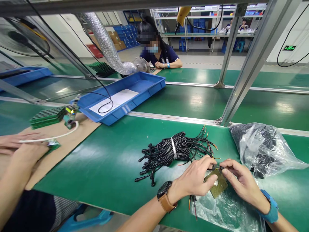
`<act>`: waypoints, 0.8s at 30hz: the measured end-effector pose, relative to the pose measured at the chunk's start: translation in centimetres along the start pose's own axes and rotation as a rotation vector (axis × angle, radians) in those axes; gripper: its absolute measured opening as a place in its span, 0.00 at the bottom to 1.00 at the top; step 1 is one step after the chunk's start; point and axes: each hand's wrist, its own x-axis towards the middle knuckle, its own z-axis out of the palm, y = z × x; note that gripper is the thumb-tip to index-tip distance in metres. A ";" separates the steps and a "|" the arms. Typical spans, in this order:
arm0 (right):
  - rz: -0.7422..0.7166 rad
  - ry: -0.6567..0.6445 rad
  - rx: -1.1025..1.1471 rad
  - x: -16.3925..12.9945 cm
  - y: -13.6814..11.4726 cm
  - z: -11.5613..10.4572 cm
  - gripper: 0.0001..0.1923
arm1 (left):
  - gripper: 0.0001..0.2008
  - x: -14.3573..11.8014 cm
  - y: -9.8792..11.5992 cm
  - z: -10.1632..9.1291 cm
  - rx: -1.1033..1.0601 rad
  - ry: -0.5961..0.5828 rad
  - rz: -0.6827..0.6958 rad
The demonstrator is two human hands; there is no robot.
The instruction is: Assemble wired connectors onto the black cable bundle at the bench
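A thin black cable with a yellow wire at its end runs between my two hands. My left hand, with a watch on the wrist, holds the cable under its curled fingers; its thumb stands apart below. Thumb and index finger of my right hand pinch a small black part at the wire end. Below the fingertips lies a brownish square plate with a pale spot, on a clear plastic sheet. Short coloured wire ends stick out beneath my left hand.
A tied bundle of black cables lies behind my left hand. At right sits a clear bag of black parts. Farther back are a blue tray and metal posts. A co-worker's hands work at left; another person sits opposite.
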 end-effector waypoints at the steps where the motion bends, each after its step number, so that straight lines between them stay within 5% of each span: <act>1: 0.002 0.008 -0.012 0.0 0.1 0.0 0.11 | 0.11 0.0 -0.2 -0.2 -0.007 -0.010 -0.011; 5: -0.022 0.001 -0.076 0.0 0.4 0.2 0.09 | 0.02 0.0 -1.3 -0.3 -0.009 0.012 -0.012; 13: -0.145 -0.067 -0.139 0.3 1.0 0.9 0.06 | 0.10 -0.4 -1.7 1.2 0.026 0.093 0.074; 24: -0.259 -0.053 -0.181 0.4 1.8 1.7 0.06 | 0.11 -0.1 -2.3 0.8 0.162 -0.067 0.019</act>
